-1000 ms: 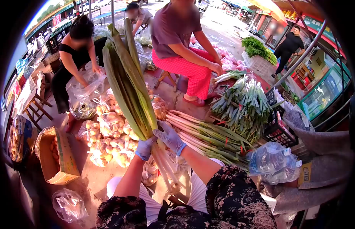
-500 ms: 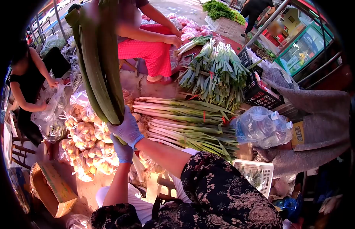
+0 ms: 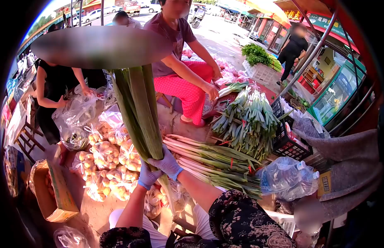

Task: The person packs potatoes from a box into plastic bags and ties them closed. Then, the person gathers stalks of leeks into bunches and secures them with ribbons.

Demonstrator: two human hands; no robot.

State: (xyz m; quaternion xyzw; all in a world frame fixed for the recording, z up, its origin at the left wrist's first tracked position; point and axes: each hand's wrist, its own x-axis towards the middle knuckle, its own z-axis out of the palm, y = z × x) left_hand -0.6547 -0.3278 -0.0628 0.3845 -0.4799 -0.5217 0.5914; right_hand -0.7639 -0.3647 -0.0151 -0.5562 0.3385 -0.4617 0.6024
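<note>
A bundle of long green leeks (image 3: 138, 107) stands nearly upright before me, leaning a little left. Blur covers its top. My left hand (image 3: 149, 175), in a bluish thin glove, is closed round its lower part. Just above and to the right, my right hand (image 3: 168, 163), gloved alike, grips the same stalks. Below the hands a pale stalk end (image 3: 167, 194) points down. More leeks (image 3: 212, 161), tied with red bands, lie flat to the right of my hands, with white ends to the left. Behind them is a heap of bundled leeks (image 3: 245, 120).
Plastic bags of round yellowish produce (image 3: 105, 155) sit at left, near an open cardboard box (image 3: 62, 202). Bagged clear bottles (image 3: 287, 175), a black crate (image 3: 293, 149) and a white basket (image 3: 283, 219) are at right. A person in pink trousers (image 3: 183, 82) sits opposite; another (image 3: 47, 87) handles plastic bags.
My view has tilted up, so the surroundings sit lower. Both hands still grip the leeks, and a pale stalk end now shows more clearly beneath them. The person at left still handles bags.
</note>
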